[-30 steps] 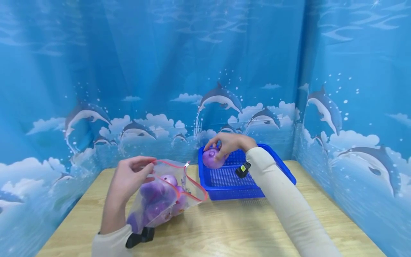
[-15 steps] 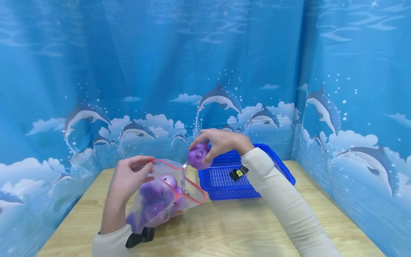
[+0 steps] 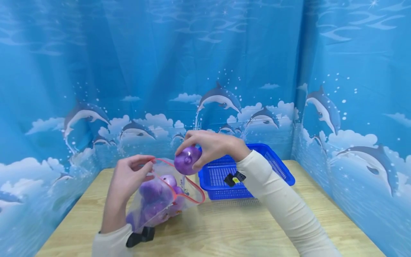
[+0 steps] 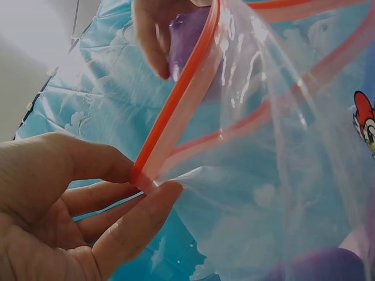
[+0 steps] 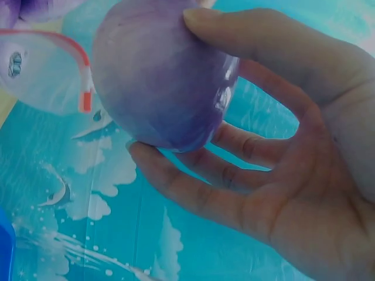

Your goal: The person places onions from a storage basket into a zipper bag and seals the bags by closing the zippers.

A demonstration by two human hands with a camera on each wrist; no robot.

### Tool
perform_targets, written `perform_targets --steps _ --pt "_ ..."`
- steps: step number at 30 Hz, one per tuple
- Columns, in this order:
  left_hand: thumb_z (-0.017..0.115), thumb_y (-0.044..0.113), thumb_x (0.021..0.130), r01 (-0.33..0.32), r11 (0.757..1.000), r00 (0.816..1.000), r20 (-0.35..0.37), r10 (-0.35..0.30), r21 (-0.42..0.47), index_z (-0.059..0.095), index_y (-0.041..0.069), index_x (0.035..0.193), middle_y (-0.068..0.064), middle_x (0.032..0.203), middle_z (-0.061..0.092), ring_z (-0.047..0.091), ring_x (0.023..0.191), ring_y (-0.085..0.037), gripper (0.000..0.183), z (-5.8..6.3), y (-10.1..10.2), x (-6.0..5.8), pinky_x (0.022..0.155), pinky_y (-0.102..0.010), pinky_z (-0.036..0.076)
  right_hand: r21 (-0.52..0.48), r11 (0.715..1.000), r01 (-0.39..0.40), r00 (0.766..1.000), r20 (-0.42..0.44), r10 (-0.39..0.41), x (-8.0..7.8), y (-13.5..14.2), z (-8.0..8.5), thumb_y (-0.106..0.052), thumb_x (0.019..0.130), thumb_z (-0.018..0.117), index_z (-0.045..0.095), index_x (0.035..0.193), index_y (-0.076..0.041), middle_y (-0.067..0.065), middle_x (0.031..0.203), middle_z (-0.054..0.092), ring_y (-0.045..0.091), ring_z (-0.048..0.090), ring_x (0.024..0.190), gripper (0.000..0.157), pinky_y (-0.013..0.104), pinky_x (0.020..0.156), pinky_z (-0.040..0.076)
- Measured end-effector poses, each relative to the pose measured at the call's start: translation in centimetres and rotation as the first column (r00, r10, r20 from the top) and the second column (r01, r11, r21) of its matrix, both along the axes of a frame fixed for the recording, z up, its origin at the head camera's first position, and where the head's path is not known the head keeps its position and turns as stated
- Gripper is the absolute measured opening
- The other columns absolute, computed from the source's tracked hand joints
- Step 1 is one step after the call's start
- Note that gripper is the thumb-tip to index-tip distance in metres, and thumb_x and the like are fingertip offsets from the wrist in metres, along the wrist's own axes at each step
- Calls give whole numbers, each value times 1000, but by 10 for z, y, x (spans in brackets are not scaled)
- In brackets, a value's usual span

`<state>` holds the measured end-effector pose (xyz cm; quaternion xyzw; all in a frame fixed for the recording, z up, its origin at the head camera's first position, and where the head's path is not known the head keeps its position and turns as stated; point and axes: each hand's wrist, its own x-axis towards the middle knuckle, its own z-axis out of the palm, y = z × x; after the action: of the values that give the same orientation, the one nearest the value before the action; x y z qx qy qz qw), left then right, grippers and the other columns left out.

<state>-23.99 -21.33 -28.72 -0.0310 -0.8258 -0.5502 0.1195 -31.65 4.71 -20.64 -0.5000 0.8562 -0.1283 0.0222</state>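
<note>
My left hand (image 3: 131, 176) pinches the red-edged rim of a clear zip bag (image 4: 234, 152) between thumb and fingers. The bag's mouth gapes, and several purple rounded toys (image 3: 154, 200) lie inside; one shows a small dark eye-like spot. In my right hand (image 3: 212, 144) is another glossy purple rounded toy (image 3: 187, 160) with a small knob on its side. Thumb and fingertips grip it from both sides in the right wrist view (image 5: 164, 76). It hangs just above the far side of the bag's opening. Its underside is partly hidden behind the bag's rim in the left wrist view.
A blue perforated basket (image 3: 232, 194) stands on the wooden table (image 3: 224, 228), right of the bag and partly under my right forearm. Behind and beside the table hangs a blue dolphin-print curtain (image 3: 154, 71).
My right hand has carried the purple rounded toy leftward, from above the basket to the bag's opening. The left hand keeps its pinch on the rim, nearly still.
</note>
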Motion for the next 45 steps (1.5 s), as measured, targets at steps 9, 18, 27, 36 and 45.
perform_targets --steps 9,18,27,36,45 --pt "61 22 104 -19 1000 999 -37 20 22 65 2 136 -24 134 67 73 93 -7 37 -3 1 -1 80 -27 66 14 996 -83 997 8 83 12 -17 -9 -18 80 89 68 134 -21 6 129 56 21 55 123 58 31 97 61" --pt "62 21 104 -35 999 998 -57 37 36 65 1 135 -24 133 68 77 105 -26 37 -3 3 -1 79 -26 66 68 993 -93 996 -6 93 16 -27 -20 -18 81 89 64 137 -20 6 136 57 21 55 127 61 31 99 60" --pt "63 20 104 -21 999 997 -74 24 43 65 0 134 -25 134 67 77 103 -22 37 -2 4 -1 78 -26 66 68 993 -98 992 -70 103 17 -37 -27 -20 80 90 64 135 -21 4 135 58 20 56 126 60 30 100 59" --pt "62 22 104 -38 998 996 -79 42 50 66 0 134 -24 134 67 77 101 -23 37 -3 2 -2 78 -25 66 56 994 -94 989 -106 100 15 -42 -34 -22 82 89 66 132 -22 4 137 56 21 54 129 54 32 103 59" --pt "64 21 103 -79 993 991 -98 88 92 67 0 132 -25 133 68 72 92 4 36 -3 3 -2 78 -23 66 33 995 -96 989 -111 100 10 -33 -26 -19 91 81 67 131 -18 2 135 61 19 57 129 43 31 110 55"
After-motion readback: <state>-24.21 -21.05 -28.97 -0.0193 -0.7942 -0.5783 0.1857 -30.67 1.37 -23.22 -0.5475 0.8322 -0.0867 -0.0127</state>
